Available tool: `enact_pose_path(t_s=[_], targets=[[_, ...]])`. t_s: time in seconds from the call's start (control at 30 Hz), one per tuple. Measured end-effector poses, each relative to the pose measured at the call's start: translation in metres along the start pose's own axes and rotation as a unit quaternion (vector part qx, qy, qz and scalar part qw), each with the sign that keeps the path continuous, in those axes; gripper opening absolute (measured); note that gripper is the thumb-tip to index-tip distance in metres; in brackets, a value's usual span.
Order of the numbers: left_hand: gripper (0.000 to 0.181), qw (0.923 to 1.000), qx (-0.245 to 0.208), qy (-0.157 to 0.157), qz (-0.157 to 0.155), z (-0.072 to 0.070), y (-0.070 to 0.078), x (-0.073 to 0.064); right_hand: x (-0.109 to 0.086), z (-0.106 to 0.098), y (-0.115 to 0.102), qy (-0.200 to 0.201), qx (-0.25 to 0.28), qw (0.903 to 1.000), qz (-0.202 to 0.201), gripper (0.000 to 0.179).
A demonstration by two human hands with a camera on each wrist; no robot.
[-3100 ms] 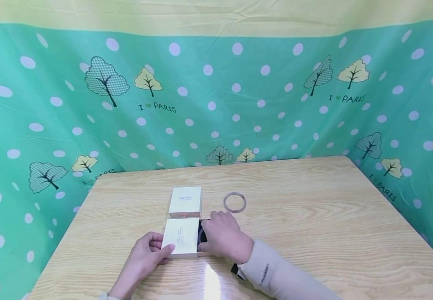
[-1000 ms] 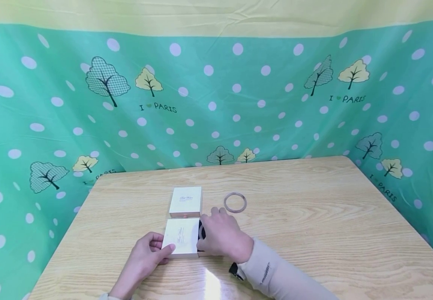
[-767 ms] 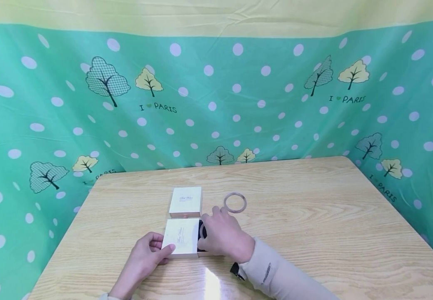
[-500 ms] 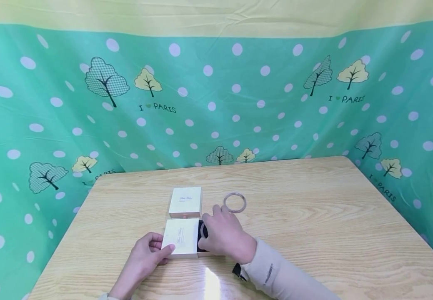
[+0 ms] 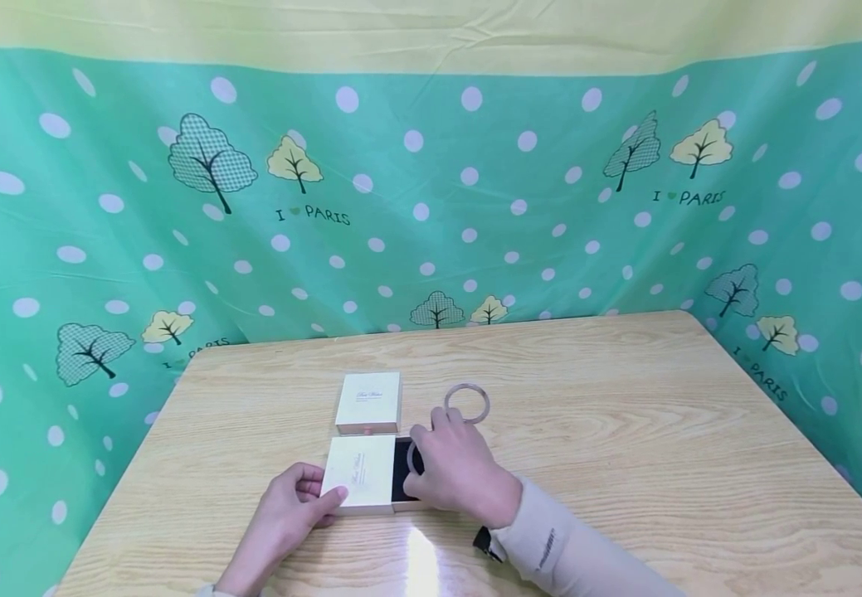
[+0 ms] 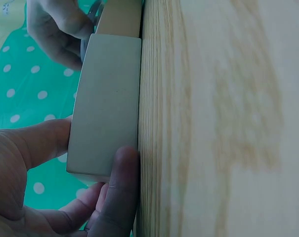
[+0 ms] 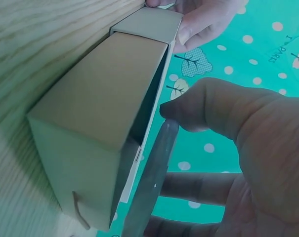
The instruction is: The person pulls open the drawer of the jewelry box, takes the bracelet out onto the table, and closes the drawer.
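My left hand [image 5: 289,506] grips the closed end of a white drawer-style gift box [image 5: 356,468], its thumb on the lid. In the left wrist view, fingers lie along the side of the box's sleeve [image 6: 107,98]. The drawer [image 7: 90,98] is pulled part-way out to the right; its lining is black and a small ribbon loop shows on its front. Over the drawer, my right hand [image 5: 456,464] pinches a pale translucent bangle [image 7: 151,177] between thumb and fingers. The bangle stands tilted outside the drawer's opening in the right wrist view.
A second, similar bangle [image 5: 486,404] lies flat on the wooden table [image 5: 625,414], just beyond my right hand. Behind the gripped box sits another white gift box [image 5: 369,398], shut, with a small pull tab. A green dotted curtain [image 5: 401,182] hangs behind the table.
The right hand has moved rightward and drawn the bangle away from the sleeve, so more black lining shows. The left hand and both boxes have stayed put.
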State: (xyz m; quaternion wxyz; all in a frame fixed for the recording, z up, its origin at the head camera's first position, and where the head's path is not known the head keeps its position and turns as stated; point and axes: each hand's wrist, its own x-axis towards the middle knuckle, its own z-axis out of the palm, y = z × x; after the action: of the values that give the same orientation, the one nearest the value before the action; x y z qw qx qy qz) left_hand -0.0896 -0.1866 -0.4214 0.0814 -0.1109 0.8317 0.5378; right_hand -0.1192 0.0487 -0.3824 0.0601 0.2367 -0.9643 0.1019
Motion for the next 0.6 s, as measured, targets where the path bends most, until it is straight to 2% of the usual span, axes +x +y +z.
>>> enact_pose_path(t_s=[0.6], targets=[[0.047, 0.9999, 0.007, -0.002, 0.007, 0.0, -0.001, 0.001, -0.006, 0.001, 0.015, 0.004, -0.007, 1.0, 0.002, 0.032]])
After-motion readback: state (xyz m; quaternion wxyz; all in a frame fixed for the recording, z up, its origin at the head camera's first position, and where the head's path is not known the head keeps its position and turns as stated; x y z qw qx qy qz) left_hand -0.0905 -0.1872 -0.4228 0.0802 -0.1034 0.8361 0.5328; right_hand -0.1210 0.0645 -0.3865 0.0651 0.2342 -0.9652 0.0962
